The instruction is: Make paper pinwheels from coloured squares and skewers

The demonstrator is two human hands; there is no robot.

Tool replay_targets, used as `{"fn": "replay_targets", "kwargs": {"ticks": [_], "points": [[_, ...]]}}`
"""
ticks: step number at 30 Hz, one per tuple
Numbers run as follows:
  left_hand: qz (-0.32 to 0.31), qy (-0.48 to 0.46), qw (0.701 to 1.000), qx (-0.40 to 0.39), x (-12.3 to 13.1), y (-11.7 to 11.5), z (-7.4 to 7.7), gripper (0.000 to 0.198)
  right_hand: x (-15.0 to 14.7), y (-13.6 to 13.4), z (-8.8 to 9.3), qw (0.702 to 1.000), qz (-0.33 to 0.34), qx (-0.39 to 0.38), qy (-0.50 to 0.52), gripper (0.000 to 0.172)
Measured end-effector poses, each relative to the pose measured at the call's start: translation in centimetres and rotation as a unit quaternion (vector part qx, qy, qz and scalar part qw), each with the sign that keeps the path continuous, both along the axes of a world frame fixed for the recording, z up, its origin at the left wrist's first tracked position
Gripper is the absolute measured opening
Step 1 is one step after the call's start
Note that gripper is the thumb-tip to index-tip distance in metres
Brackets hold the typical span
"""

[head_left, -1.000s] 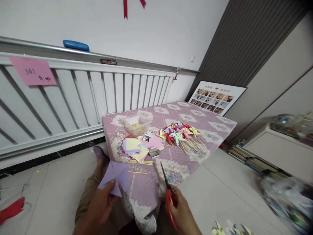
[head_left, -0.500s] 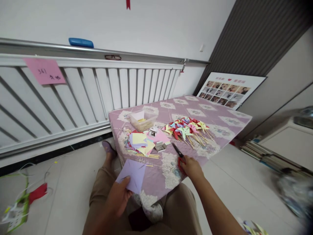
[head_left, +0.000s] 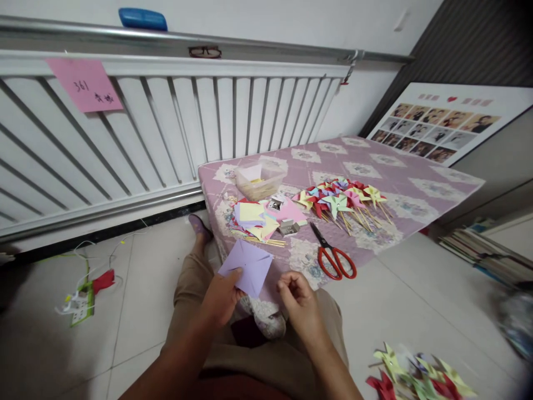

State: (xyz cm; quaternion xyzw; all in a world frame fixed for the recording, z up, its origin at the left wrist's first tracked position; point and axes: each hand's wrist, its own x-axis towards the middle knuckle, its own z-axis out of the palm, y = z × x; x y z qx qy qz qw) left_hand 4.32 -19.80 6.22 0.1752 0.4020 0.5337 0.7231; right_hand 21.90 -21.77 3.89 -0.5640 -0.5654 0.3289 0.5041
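My left hand (head_left: 225, 294) pinches a lilac paper square (head_left: 252, 264) between thumb and fingers, at the near corner of the table. Slits run inward from the corners of the paper. My right hand (head_left: 297, 297) is close to the paper's right side, apart from it, with its fingers curled in and nothing visible in them. Red-handled scissors (head_left: 335, 258) lie on the tablecloth beyond that hand, blades pointing away to the left. Behind the lilac square lie a stack of coloured paper squares (head_left: 252, 213), thin wooden sticks (head_left: 270, 242) and a small grey box (head_left: 288, 227).
Finished paper pinwheels (head_left: 337, 203) are heaped on the flowered tablecloth (head_left: 416, 161). A clear plastic tub (head_left: 266, 186) stands near the radiator (head_left: 227, 119). More pinwheels (head_left: 420, 372) are on the right floor. A power strip (head_left: 83, 305) with cables lies on the left floor.
My right hand has let go of the scissors, which now lie on the table, and has moved left and down toward the lilac paper. The camera view has tilted down.
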Motion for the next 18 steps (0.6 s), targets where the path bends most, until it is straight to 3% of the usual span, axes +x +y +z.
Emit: {"fn": "replay_targets", "kwargs": {"ticks": [4, 9, 18], "points": [[-0.006, 0.013, 1.000, 0.017, -0.2, -0.1, -0.1, 0.032, -1.9, -1.5, 0.2, 0.999, 0.044, 0.011, 0.011, 0.006], [-0.012, 0.027, 1.000, 0.010, -0.2, -0.3, 0.1, 0.035, -2.1, -2.1, 0.2, 0.998, 0.065, 0.006, 0.021, 0.016], [-0.075, 0.127, 0.989, 0.015, -0.6, -0.8, -1.9, 0.032, -1.7, -1.1, 1.2, 0.981, -0.030, -0.077, 0.178, 0.019]]}}
